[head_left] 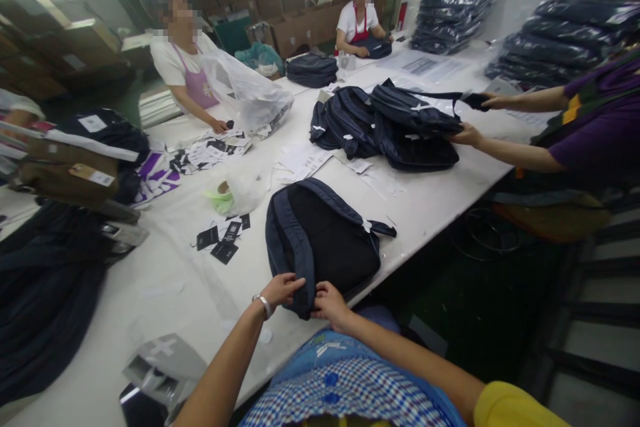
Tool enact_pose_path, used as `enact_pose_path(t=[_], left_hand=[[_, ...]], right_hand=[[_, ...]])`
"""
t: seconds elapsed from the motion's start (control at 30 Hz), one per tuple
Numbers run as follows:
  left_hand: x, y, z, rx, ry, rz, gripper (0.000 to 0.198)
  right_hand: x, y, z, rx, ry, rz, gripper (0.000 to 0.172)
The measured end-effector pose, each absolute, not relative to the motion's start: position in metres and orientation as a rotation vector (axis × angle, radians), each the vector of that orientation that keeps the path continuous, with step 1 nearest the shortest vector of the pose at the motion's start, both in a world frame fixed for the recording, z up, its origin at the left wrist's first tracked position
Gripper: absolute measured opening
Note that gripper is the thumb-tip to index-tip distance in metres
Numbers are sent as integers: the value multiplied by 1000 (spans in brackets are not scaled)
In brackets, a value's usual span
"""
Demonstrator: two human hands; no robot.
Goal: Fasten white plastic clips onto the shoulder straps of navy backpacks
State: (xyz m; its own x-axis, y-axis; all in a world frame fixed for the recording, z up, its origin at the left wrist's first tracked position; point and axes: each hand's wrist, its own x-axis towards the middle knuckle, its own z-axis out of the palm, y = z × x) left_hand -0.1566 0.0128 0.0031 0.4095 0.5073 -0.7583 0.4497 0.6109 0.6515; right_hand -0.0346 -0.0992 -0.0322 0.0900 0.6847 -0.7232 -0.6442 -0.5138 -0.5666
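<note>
A dark navy backpack (345, 240) lies on the white table in front of me, its black back panel and shoulder straps facing up. My left hand (284, 289) is closed on the near end of the left shoulder strap (299, 240), its thumb and fingers on the strap's left edge. On the other edge of that strap, my right hand (331, 304) pinches with curled fingers, close to the table's front edge. Parts of its fingertips are hidden. A white tie sits on the backpack's other strap. Black and white tags (225, 240) lie left of the backpack.
A roll of green tape (223, 197) and a grey device (165, 370) stand on the table (190, 307). Dark bags (40, 293) are piled at left. Across the table, a co-worker's hands hold a bag on a backpack pile (385, 120). Plastic-wrapped stacks (450, 17) stand farther back.
</note>
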Motion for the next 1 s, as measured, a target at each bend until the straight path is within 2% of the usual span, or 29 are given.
enact_pose_path(t=[0.13,0.27,0.43,0.57,0.63,0.77,0.9,1.0], left_hand=[[-176,7,26,862,1087,224,33],[-188,7,47,680,940,423,30],[-191,9,61,486,927,509,20],[-188,13,81,472,986,578,14],[-185,15,97,550,951,619,20],[-173,26,136,793,911,605,43],[-156,42,171,1061,909,601,56],[-146,52,186,1161,890,573,57]], right_hand=[[-34,-101,-25,-1342,-51,1650,60],[-27,-97,-7,-1146,47,1676,58],[-20,-88,5,-952,323,1762,54],[-21,-85,8,-1158,-199,1639,47],[-22,-83,17,-1268,-557,1442,45],[-28,-71,43,-1288,-989,1160,52],[-41,-48,57,-1290,-1072,1146,46],[-44,-30,56,-1231,-1079,1266,33]])
